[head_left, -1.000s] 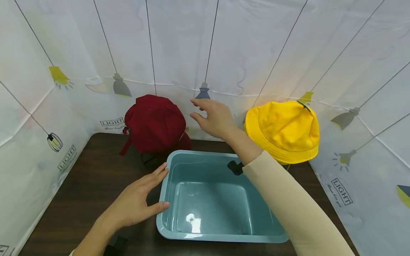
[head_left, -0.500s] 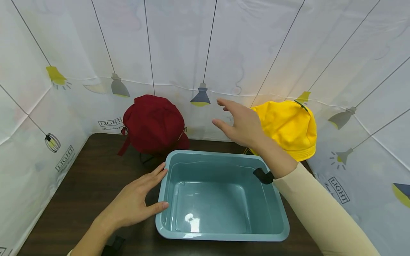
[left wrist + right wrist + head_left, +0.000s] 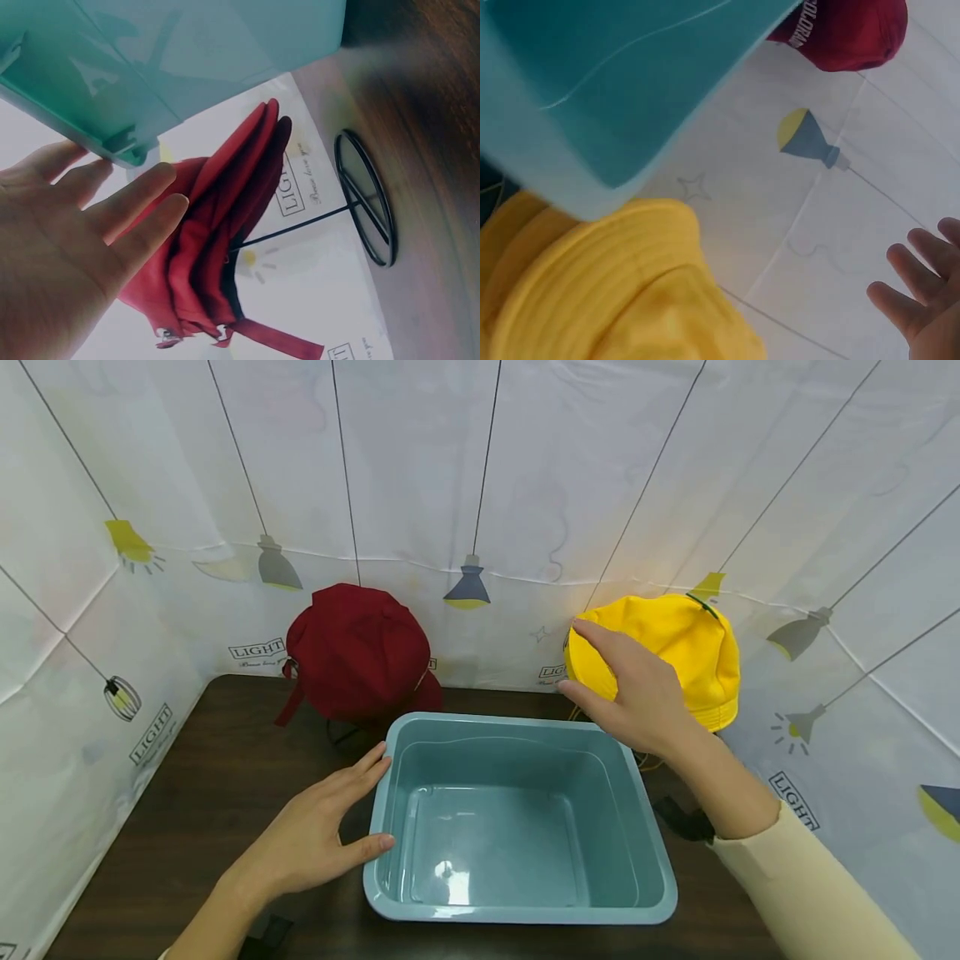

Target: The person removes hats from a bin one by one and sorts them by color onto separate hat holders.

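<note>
A light blue plastic basin [image 3: 517, 914] stands on the dark wooden table, nothing inside it. My left hand [image 3: 311, 835] lies with straight fingers against the basin's left rim. Extended fingers of my right hand [image 3: 637, 689] are over the back right corner of the basin, overlapping the yellow bucket hats [image 3: 690, 652] in the head view. In the right wrist view those hats [image 3: 630, 285] show as a stack of brims, with the right hand [image 3: 930, 300] apart from them. Behind the basin at left, red baseball caps [image 3: 360, 652] are stacked on a black wire stand [image 3: 367, 199].
White cloth printed with hanging lamps [image 3: 420, 468] walls the back and sides of the table [image 3: 180, 810]. Dark wrist straps show, one of them a black strap [image 3: 682, 818] near the right wrist. Thin cords hang below the yellow hats.
My right hand has swept rightward from above the basin's back middle to in front of the yellow hats, lowering a little. The left hand stays at the rim.
</note>
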Available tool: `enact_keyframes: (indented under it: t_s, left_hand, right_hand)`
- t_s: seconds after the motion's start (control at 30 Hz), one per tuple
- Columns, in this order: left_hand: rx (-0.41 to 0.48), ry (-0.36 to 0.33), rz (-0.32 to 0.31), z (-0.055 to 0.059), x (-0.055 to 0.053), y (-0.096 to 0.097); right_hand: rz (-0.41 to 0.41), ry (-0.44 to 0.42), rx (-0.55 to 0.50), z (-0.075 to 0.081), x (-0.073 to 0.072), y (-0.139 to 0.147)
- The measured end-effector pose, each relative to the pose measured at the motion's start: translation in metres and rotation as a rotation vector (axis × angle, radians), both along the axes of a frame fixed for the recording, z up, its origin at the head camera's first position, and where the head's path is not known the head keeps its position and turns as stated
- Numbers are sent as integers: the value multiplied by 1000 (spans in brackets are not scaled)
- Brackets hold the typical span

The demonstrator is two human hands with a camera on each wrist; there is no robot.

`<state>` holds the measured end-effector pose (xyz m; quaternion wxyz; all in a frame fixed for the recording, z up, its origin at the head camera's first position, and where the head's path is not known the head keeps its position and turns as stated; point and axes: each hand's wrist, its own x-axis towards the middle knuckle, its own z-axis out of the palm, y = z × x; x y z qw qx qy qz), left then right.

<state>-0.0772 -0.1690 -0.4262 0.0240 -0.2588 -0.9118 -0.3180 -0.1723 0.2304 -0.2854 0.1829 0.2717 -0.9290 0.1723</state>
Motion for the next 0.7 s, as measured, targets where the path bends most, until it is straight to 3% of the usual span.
enact_keyframes:
  t_s: [0.37,0.7]
  left_hand:
    - [-1,7,-3,2,2,-2]
    - [8,5,-4,1,2,-3]
  right_hand:
    - [-25,16,14,-20,33,47]
    - [-51,18,16,-58,62,99]
